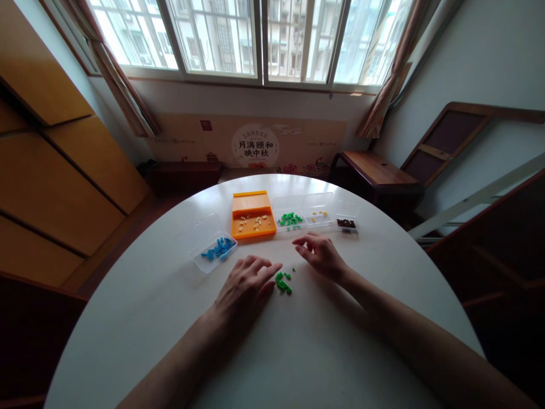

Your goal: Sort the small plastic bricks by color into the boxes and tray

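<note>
On the round white table [298,352], seen from the head cam: left hand [244,287] lying flat, palm down, fingers spread a little and loose, gripping nothing, fingertips just beside a small heap of green pieces [283,282]. Right hand [321,254] hovering low on the other side of that heap, fingers curled inward with thumb and forefinger drawn close together, maybe pinching something tiny but honestly can't tell from this angle. Green bits sitting loose on the tabletop between both hands, one clump plus a couple of strays, too small to count exactly. Further back, five trays in a rough arc: one clear box with blue pieces [213,250] off to the left, one orange tray [252,216] with its lid flipped up and pale yellow bits scattered inside, one clear box with more green pieces [289,219], one clear box with a few yellow bits [318,214], and one small clear box of dark brown pieces [346,224] far right. So four clear, one orange. Pieces inside each too blurry for a proper count.
</note>
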The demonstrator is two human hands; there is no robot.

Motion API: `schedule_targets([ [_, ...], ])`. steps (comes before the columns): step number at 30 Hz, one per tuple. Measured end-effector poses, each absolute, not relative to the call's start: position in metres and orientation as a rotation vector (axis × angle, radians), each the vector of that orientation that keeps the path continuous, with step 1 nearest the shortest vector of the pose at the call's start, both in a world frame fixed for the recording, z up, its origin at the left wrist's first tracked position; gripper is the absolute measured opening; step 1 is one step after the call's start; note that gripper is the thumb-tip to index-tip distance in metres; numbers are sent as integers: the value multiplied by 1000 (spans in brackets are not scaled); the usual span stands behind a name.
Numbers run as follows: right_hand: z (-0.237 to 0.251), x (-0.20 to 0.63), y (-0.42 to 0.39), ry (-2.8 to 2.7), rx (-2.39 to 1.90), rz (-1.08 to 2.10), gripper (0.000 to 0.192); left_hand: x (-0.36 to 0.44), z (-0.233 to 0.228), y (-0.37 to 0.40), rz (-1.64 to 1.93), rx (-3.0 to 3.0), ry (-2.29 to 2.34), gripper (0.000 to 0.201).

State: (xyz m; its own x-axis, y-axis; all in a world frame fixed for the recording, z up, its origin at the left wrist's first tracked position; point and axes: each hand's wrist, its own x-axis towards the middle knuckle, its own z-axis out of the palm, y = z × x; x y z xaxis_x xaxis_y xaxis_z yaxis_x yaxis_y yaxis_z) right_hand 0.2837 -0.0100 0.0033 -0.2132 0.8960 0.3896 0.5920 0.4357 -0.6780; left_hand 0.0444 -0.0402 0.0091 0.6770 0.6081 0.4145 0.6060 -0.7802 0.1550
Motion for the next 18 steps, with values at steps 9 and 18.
schedule_targets([
  [9,3,273,-38,-2195,-1207,481,19,47,9,-39,670,2898,963,24],
  [18,3,267,-45,-2234,-1203,462,16,45,6,-38,804,2768,1075,14],
])
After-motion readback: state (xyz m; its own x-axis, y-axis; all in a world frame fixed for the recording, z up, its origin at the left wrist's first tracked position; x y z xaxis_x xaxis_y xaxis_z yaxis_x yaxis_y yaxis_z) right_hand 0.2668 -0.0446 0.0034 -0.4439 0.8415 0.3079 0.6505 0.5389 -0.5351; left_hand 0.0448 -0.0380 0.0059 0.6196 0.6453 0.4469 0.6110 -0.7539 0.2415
